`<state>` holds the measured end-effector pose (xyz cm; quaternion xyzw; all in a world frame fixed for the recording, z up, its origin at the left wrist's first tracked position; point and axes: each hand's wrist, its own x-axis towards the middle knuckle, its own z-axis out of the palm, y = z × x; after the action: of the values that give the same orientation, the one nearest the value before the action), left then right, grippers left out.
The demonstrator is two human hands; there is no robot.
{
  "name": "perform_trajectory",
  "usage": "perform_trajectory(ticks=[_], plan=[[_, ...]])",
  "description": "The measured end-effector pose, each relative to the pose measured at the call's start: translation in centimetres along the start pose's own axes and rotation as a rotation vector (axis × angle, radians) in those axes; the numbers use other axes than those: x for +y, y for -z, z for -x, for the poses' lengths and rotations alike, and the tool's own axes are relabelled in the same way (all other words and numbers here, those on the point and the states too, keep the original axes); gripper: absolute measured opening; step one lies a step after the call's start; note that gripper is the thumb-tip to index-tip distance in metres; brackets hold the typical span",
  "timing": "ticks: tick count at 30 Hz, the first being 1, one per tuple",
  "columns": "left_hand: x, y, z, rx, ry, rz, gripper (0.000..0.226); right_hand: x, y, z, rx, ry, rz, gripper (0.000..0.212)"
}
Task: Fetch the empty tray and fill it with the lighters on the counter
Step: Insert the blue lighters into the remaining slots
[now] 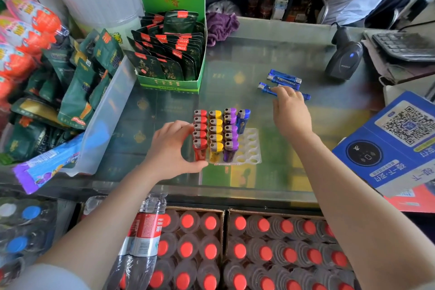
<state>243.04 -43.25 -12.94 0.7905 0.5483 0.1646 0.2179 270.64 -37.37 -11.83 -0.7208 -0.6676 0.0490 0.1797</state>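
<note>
A clear plastic tray [253, 148] lies on the glass counter [259, 61]. In it stand a row of red lighters [200, 134], a row of yellow lighters [215, 135], a row of purple lighters [230, 134] and one blue lighter [243, 120]; the right column has open slots. My left hand [174, 148] holds the tray's left side, thumb at the front edge. Several loose blue lighters [283, 77] lie flat farther back on the right. My right hand [290, 110] reaches over them, fingertips pinching one.
A green box of tea packets [171, 54] stands behind the tray. Snack bags in a clear bin [110, 110] crowd the left. A barcode scanner [343, 59], keyboard [404, 46] and blue QR sign [395, 143] sit right. Crates of red-capped bottles [259, 247] lie below the counter.
</note>
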Motion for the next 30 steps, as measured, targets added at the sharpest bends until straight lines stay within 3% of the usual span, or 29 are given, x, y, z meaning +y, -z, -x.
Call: perform_trajectory(ticks=[4,10,18,23,28,30], plan=[[-0.2,0.0,-0.1,-0.003,-0.005,-0.004,0.063,0.1,-0.6,-1.3,-0.042,-0.002,0.169,0.035],[-0.2,0.0,0.0,-0.002,-0.009,0.005,0.063,0.4,-0.6,-2.2,-0.04,-0.121,0.089,0.027],[-0.2,0.0,0.0,0.003,-0.018,-0.006,0.065,-0.5,0.5,-0.3,-0.136,0.036,-0.012,0.023],[-0.4,0.0,0.0,0.006,-0.021,-0.011,0.065,-1.6,0.9,3.1,-0.206,0.129,0.064,0.021],[-0.5,-0.1,-0.1,0.012,-0.031,-0.018,0.067,-1.7,2.2,6.7,0.099,0.005,-0.386,0.008],[-0.5,-0.2,-0.1,0.01,-0.034,-0.017,0.066,-2.3,2.4,8.2,0.092,-0.077,-0.667,0.01]])
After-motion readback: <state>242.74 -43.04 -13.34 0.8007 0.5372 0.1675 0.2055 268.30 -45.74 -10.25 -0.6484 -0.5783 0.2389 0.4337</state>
